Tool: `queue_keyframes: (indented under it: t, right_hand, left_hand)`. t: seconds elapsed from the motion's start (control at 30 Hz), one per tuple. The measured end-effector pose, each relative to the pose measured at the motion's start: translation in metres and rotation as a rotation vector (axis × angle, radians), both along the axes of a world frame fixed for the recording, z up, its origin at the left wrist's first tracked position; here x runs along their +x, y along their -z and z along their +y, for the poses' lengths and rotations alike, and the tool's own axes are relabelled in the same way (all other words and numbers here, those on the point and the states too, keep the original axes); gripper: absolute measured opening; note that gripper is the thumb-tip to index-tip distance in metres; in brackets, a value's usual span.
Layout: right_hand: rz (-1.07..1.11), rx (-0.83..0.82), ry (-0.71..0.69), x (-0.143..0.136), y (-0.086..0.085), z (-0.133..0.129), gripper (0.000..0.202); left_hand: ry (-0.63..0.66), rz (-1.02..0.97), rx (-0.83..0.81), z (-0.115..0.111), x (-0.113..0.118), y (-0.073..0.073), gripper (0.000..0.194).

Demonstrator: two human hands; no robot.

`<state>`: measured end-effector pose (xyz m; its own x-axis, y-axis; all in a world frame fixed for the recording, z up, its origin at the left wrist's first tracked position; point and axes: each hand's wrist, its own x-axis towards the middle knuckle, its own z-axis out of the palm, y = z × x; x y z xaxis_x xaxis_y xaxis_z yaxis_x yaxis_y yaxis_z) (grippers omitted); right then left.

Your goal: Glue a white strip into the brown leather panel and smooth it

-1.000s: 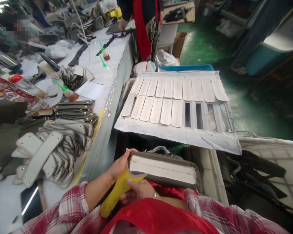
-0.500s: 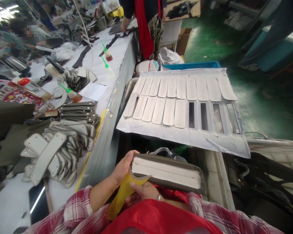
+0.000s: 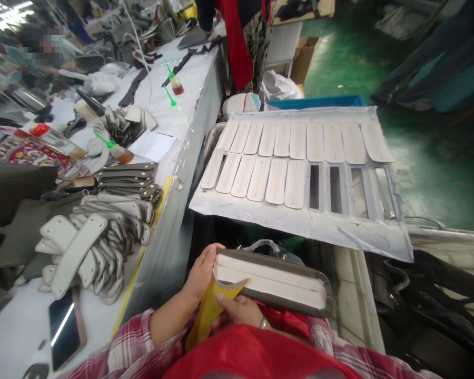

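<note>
An olive-grey bag body (image 3: pixel 276 303) lies in front of me with its white oblong face (image 3: pixel 268 278) up; a thin line runs along that face. My left hand (image 3: pixel 201 273) is wrapped round its left end, fingers on the far corner. My right hand (image 3: pixel 243 311) pinches a yellow sheet piece (image 3: pixel 209 310) with a curved notch at its top, thumb on the front. The notched edge lies against the near left corner of the white face. My right fingers are partly hidden behind the yellow piece.
Beyond the bag, a white board (image 3: pixel 253 215) carries rows of white rounded panels (image 3: pixel 294 184). On the left table lie stacked white straps (image 3: pixel 79 252), a phone (image 3: pixel 66 329) and glue bottles (image 3: pixel 120 152). A person in a red apron (image 3: pixel 237 47) stands behind.
The yellow piece and my right hand have shifted slightly right, and its lower end has swung right. My left hand keeps its hold on the bag. The whole view has shifted a little.
</note>
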<state>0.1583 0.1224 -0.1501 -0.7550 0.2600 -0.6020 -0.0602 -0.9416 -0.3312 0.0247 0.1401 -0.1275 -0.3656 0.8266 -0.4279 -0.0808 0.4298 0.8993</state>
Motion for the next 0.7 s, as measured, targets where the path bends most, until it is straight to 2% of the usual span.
queue_keyframes:
  t: [0.13, 0.27, 0.33, 0.47, 0.57, 0.7]
  right_hand:
    - [-0.033, 0.105, 0.044, 0.0, 0.0, -0.004, 0.046]
    - [-0.007, 0.256, 0.153, -0.008, -0.006, -0.013, 0.048]
    - [0.028, 0.3, 0.164, -0.013, -0.01, -0.019, 0.048]
    - [0.122, 0.221, 0.063, -0.011, -0.015, -0.031, 0.049]
    - [0.092, 0.225, -0.001, 0.0, -0.017, -0.035, 0.045]
    - [-0.018, 0.291, -0.055, 0.007, -0.017, -0.037, 0.05]
  left_hand:
    - [-0.002, 0.033, 0.006, -0.003, 0.001, -0.001, 0.043]
    - [0.029, 0.042, 0.047, -0.012, 0.001, -0.005, 0.045]
    - [0.028, 0.012, 0.066, -0.016, 0.0, -0.007, 0.045]
    - [0.009, -0.272, 0.074, -0.022, -0.001, -0.011, 0.049]
    - [0.017, -0.512, 0.08, -0.025, -0.002, -0.016, 0.052]
    - [0.026, -0.598, 0.135, -0.027, -0.002, -0.019, 0.051]
